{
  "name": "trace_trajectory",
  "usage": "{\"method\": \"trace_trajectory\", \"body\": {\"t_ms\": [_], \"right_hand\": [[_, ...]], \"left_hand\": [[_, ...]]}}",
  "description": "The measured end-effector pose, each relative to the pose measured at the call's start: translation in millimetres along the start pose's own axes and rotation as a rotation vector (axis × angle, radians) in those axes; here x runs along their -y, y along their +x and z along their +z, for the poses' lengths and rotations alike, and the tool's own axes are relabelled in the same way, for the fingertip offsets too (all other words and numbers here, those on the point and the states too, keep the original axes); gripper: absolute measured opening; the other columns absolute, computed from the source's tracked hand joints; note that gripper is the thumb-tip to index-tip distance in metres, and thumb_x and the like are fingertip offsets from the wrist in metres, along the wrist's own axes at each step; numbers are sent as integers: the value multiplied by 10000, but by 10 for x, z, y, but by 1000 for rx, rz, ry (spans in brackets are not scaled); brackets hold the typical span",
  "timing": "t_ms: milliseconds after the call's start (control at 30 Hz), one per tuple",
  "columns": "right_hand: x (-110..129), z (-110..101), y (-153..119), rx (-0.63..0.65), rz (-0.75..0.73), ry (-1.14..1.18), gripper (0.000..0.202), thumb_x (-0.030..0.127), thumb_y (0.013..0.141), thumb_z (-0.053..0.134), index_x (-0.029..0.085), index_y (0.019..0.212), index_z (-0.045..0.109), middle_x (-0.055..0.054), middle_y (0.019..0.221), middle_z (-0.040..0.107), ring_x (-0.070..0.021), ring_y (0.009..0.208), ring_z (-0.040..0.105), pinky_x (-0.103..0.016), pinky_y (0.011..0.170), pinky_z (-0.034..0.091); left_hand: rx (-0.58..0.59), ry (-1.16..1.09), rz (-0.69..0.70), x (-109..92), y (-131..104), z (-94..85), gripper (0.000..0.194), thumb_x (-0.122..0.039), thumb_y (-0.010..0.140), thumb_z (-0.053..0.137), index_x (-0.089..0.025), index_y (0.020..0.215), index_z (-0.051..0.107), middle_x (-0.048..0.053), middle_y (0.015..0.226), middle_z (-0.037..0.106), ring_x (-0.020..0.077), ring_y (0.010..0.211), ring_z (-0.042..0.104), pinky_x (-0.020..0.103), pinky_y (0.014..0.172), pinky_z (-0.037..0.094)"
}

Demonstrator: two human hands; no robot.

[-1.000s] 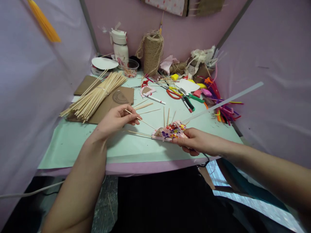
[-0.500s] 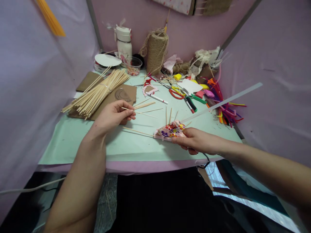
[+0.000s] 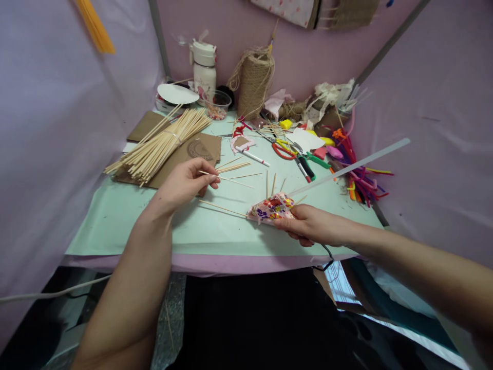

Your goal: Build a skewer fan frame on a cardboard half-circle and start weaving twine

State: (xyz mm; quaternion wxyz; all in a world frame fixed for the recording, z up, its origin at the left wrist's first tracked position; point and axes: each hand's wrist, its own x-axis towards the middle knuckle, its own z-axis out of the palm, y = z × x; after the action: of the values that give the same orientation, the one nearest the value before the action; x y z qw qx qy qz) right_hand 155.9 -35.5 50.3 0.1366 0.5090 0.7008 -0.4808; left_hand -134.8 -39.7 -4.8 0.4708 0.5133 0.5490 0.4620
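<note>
My left hand (image 3: pixel 192 180) pinches a thin wooden skewer (image 3: pixel 236 181) between thumb and fingertips, over the left half of the table. Several more skewers (image 3: pixel 234 167) show just behind those fingers. In my right hand (image 3: pixel 308 222) is a pink, flower-patterned glue gun (image 3: pixel 270 206), pointing left. A long translucent glue stick (image 3: pixel 354 166) slants up and right from its back, and a black cord (image 3: pixel 328 255) hangs below the hand. Several skewer ends (image 3: pixel 273 184) show around the gun. What they are fixed to, if anything, is hidden.
A banded skewer bundle (image 3: pixel 165 141) rests on cardboard (image 3: pixel 210 146) at left. Pliers (image 3: pixel 308 159), red-handled scissors (image 3: pixel 283 151) and colourful pipe cleaners (image 3: pixel 356 174) lie right. Behind stand a bottle (image 3: pixel 204 72), bead cup (image 3: pixel 216 105) and twine roll (image 3: pixel 254 82).
The view has shifted slightly, so the scene sits a little farther right. Both hands keep their holds, with hardly any movement relative to the table.
</note>
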Motion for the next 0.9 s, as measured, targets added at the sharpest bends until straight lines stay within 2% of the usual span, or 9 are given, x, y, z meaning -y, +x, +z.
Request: {"method": "trace_trajectory", "body": {"t_ms": [500, 700, 900], "right_hand": [[4, -26, -34, -3, 0, -59, 589, 724, 851, 435, 200, 581, 432, 7, 468, 494, -101, 456, 444, -233, 494, 365], [-10, -37, -46, -11, 18, -73, 612, 745, 840, 426, 195, 572, 444, 1, 473, 508, -101, 454, 453, -232, 496, 355], [-19, -44, -46, 4, -27, -74, 604, 728, 857, 422, 198, 567, 417, 2, 480, 506, -95, 456, 447, -231, 505, 355]], "left_hand": [[25, 65, -12, -62, -29, -8, 250, -337, 672, 719, -145, 788, 610, 31, 672, 655, 79, 482, 485, 215, 478, 371], [16, 182, 2, -79, -45, -24, 226, -381, 672, 695, -174, 738, 631, -40, 518, 506, 101, 484, 475, 213, 473, 343], [18, 381, 76, -55, -25, -40, 255, -425, 679, 664, -174, 723, 670, 17, 669, 621, 118, 565, 516, 239, 539, 384]]}}
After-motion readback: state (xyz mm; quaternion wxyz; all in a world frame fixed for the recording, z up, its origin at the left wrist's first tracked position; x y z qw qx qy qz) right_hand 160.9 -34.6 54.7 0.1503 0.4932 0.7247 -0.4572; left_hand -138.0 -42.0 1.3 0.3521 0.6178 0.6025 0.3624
